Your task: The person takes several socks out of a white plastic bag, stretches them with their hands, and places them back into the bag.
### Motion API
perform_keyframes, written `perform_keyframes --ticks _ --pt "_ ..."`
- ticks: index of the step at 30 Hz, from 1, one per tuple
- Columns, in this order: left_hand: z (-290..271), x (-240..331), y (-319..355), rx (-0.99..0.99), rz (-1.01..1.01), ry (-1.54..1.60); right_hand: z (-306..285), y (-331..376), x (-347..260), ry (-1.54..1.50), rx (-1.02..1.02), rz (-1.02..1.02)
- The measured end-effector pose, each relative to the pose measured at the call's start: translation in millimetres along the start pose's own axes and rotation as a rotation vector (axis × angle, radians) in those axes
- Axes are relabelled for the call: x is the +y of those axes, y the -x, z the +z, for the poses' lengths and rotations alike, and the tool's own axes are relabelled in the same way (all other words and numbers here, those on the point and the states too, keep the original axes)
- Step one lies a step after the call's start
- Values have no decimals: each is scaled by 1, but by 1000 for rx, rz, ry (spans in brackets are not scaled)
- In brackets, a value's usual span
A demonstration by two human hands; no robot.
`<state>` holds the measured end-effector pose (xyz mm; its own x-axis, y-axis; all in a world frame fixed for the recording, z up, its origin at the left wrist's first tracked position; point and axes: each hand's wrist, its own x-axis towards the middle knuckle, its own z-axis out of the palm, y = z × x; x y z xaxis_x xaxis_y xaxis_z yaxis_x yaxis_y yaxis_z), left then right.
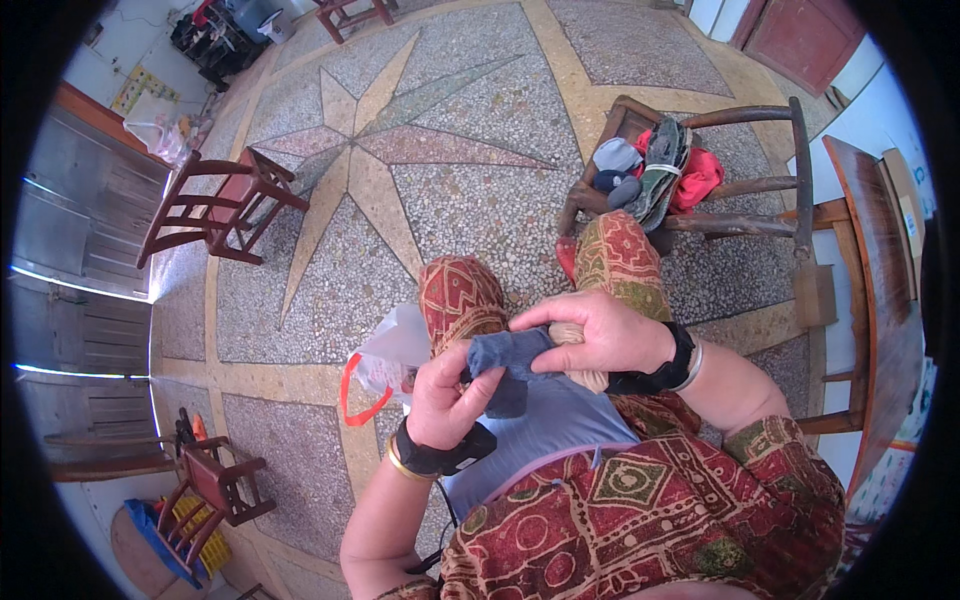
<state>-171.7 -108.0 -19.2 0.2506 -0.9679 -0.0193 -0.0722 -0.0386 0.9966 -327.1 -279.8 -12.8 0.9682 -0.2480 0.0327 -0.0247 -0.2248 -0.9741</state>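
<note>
Over my lap, a small folded piece of blue-grey knit-like cloth (510, 352) is stretched between my hands. My left hand (446, 398) is closed on its left end, thumb on top and fingers beneath. At the other end, my right hand (612, 335) is closed on it with thumb and fingers. A beige ribbed bundle (590, 379) sits under that palm, partly hidden; its kind cannot be made out. A blue-grey part of the cloth hangs below the left fingers. Beneath, a light blue cloth (570, 415) covers my lap.
Ahead on the right, a wooden chair (748, 186) holds a tied dark bundle (660, 172), red cloth (700, 180) and grey-blue pieces (617, 157). A white plastic bag (393, 345) with red handles stands left of my knee. Small chairs (225, 205) stand left; a wooden table (868, 300) stands right.
</note>
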Motion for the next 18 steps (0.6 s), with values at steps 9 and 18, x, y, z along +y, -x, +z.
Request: perform_keyframes --ticks 9,18 --pt "5 7 0 95 -76 29 4 2 -3 12 -11 25" --pt "2 3 7 286 -20 230 -16 5 3 -187 76 115"
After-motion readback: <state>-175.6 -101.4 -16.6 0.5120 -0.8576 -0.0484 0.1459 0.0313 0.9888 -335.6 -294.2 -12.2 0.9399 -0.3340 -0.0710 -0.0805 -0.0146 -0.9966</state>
